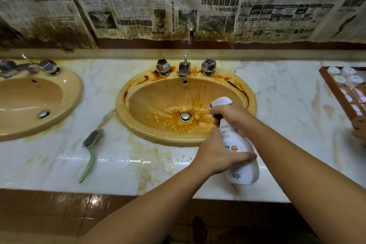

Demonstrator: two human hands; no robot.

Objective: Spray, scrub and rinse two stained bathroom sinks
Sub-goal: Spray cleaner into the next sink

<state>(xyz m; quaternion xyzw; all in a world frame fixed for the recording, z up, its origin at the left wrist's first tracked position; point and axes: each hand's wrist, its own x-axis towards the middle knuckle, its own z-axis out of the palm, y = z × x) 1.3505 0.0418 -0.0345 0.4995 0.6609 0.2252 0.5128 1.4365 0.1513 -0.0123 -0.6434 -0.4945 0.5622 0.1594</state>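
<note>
Your two forearms reach in from the bottom edge and meet over the front right of the stained sink (122, 105). Your left hand (215, 154) wraps the belly of the white spray bottle (245, 172), thumb lying along its side, so it takes the weight. Your right hand (231, 117) curls round the neck under the spray head, fingers folded where the trigger should be; the trigger itself is hidden, so you cannot tell whether it is being squeezed. The bottle tilts forward with its nozzle over the basin's right slope, aimed down at the rust-brown streaks that fan out from the drain (185, 116). That two-handed hold looks chosen to steady the aim while one hand pumps.

Dark orange trails also ring the rim near the faucet (184, 68) and both knobs, so the spray step here seems only partly done. A green-handled scrub brush (90, 144) lies on the wet marble counter (287, 105) between the two basins, within reach for scrubbing. The left sink (77, 89) looks far cleaner, with little staining visible. A wooden tray (332, 85) of small lidded containers sits at the far right.
</note>
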